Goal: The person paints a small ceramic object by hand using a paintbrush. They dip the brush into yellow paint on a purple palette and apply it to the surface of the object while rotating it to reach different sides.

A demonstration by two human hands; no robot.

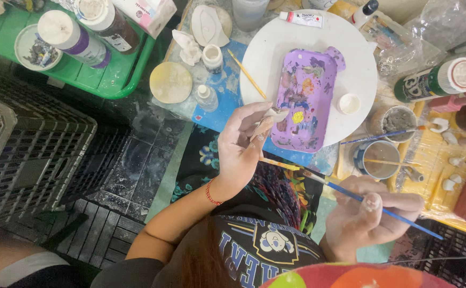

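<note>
Left hand [239, 146] clamped on small plaster figure [267, 121], raised for access — right hand [369, 216] pinching blue brush [374, 207], purple palette [305, 101] near.

A purple paint palette [305, 98] smeared with colours lies on a round white board [361, 69], with a white paint tube [301, 18] near the board's far edge and a small white cap [349, 103] beside the palette. Left of the board sits a pale yellow disc [171, 82]. A green tray [121, 74] holds purple-labelled bottles [73, 37]. Dark plastic crates [30, 154] stand at the left.
</note>
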